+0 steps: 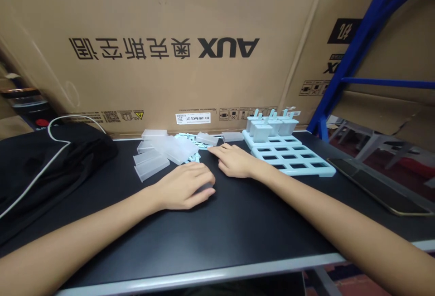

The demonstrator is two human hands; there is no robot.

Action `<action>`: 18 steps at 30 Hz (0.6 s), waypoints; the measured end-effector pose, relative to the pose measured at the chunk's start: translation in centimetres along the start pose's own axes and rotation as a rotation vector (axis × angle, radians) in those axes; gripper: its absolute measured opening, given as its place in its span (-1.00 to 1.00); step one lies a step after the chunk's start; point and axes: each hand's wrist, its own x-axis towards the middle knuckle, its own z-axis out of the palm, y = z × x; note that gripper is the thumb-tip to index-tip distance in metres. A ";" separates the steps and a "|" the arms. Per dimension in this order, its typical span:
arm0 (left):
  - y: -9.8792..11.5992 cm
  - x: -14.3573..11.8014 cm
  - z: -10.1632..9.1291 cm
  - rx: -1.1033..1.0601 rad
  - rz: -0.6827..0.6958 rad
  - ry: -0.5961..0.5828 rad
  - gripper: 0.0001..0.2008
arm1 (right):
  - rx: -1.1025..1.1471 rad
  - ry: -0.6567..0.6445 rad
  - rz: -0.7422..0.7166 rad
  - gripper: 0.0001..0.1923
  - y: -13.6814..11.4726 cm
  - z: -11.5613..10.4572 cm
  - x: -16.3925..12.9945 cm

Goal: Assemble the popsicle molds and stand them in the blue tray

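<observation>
On the black table (238,223), both hands lay palm down near the middle. The left hand (185,187) rested flat with its fingers close together and a little curled. A clear plastic piece seemed to peek out under its fingertips (207,186), but I could not tell if the hand gripped it. The right hand (234,160) lay flat too, fingers stretched out and nearly pressed together, pointing left. Its fingertips (212,150) were just beside some small blue sticks (190,142).

Behind the left hand sat a loose pile of clear cups (163,153), lying on their sides. Just right of the right hand lay a light blue tray (292,160) with many square holes. At the far end of the tray, about 6 blue molds (272,126) stood upright with handles poking up.

A black cloth (50,164) with a white cord (57,137) lay at the left. A dark phone (380,187) lay flat at the right. A big brown box (170,46) stood behind everything.
</observation>
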 end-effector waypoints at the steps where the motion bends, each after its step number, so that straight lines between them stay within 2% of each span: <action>1: 0.0 0.0 0.0 -0.006 0.064 0.003 -0.79 | -0.008 0.008 0.004 -0.49 0.0 -0.1 0.0; 4: 0.4 0.1 -0.1 0.053 0.155 0.067 -0.75 | -0.060 0.048 0.013 -0.64 0.1 -0.5 -0.1; 7: 1.0 0.2 -0.1 0.153 0.022 0.179 -0.52 | -0.104 0.053 0.019 -0.73 0.1 -1.1 -0.3; 9: 1.1 0.2 0.0 0.202 -0.086 0.198 -0.38 | -0.117 0.042 0.030 -0.71 0.1 -1.5 -0.4; 14: 0.9 0.1 0.3 0.314 -0.252 0.103 -0.25 | -0.093 -0.033 0.106 -0.66 0.1 -2.4 -0.7; 18: 0.7 0.0 0.4 0.313 -0.273 -0.014 -0.28 | -0.077 -0.054 0.149 -0.73 0.5 -2.6 -0.9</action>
